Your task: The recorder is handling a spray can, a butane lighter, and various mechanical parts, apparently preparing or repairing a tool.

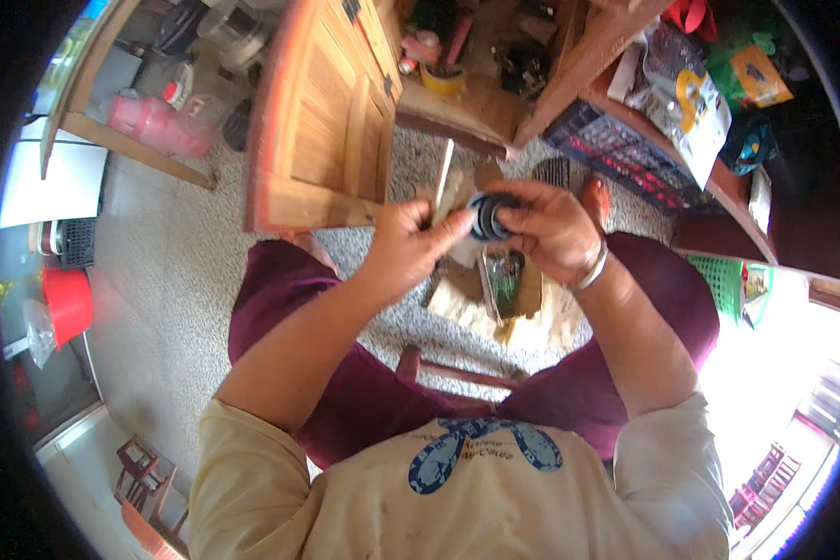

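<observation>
And here are both hands meeting just above the middle of the view, with a dark, round, ridged piece right between them! The right hand has it, fingers curled around the far side, thumb pressed on the near face. The left hand comes in from nine o'clock, its thumb reaching to the rim, its fingers bent. A pale stick juts up past those left fingers, tip toward twelve; whether they're gripping it, I can't tell. A bracelet rings the right wrist.

Take the round piece as the clock's centre. Down at six, between the knees, an open cardboard box sits on the speckled floor, something dark and green inside, too small to make out. At ten, a wooden cabinet door swings wide; at eleven, a yellow pot stands inside the cabinet. Over to two o'clock, a white-and-yellow bag droops over a ledge. Between three and four, a green basket; between nine and ten, a pink bottle; and out between eight and nine, a red bucket!
</observation>
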### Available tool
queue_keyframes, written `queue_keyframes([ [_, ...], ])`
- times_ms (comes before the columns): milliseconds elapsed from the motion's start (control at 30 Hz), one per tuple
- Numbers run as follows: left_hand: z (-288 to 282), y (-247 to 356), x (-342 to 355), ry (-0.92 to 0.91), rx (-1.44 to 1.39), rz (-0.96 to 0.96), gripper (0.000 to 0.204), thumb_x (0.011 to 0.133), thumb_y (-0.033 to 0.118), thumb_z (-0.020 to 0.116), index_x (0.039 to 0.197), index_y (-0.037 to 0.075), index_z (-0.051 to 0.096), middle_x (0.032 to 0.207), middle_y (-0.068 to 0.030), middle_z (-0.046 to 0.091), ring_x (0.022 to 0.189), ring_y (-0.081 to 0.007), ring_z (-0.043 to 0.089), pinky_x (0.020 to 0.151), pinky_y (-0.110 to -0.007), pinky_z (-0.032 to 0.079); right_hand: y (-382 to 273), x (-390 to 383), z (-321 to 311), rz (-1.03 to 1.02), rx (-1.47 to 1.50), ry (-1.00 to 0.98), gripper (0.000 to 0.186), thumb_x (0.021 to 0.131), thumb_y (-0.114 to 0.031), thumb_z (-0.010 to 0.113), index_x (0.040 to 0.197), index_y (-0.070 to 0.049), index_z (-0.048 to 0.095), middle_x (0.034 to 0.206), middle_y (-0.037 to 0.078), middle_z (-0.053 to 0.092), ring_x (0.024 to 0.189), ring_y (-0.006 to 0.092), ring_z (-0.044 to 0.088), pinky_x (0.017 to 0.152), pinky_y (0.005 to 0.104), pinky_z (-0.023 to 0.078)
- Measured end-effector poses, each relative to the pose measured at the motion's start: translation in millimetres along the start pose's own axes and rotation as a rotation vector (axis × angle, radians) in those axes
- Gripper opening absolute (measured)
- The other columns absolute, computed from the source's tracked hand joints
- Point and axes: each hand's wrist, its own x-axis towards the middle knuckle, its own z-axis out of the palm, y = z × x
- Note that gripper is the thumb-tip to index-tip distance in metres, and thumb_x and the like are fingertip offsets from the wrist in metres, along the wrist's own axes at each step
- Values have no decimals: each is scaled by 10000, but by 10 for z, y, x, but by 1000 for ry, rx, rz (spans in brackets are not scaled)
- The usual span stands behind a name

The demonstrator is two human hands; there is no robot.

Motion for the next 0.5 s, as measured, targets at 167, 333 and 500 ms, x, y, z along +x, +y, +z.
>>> queue_keyframes([
  [167, -22, 50, -41, 21, 28, -51, 195, 773, 208, 608, 691, 37, 564, 589, 28, 502, 526, -38, 423, 465, -193, 323, -35, -31, 21, 67, -23, -1, 283, 798, -43, 511, 1068, 33, 472, 954, 128, 564, 797, 205, 595, 652, 333, 534],
  [333, -87, -62, 0, 53, -22, -61, 203, 780, 213, 597, 717, 22, 571, 595, 16, 514, 516, -41, 429, 459, -195, 324, -71, -62, -2, 30, 67, -3, 302, 795, -62, 512, 1076, 31, 449, 963, 117, 549, 799, 202, 579, 639, 309, 531],
  [500, -110, 22, 11, 99, -7, -32, 198, 783, 208, 591, 725, 20, 576, 593, 18, 514, 517, -37, 433, 460, -191, 322, -89, -50, 4, -43, 124, -24, 330, 783, -21, 514, 1097, 34, 428, 1001, 116, 528, 840, 205, 568, 663, 310, 528],
])
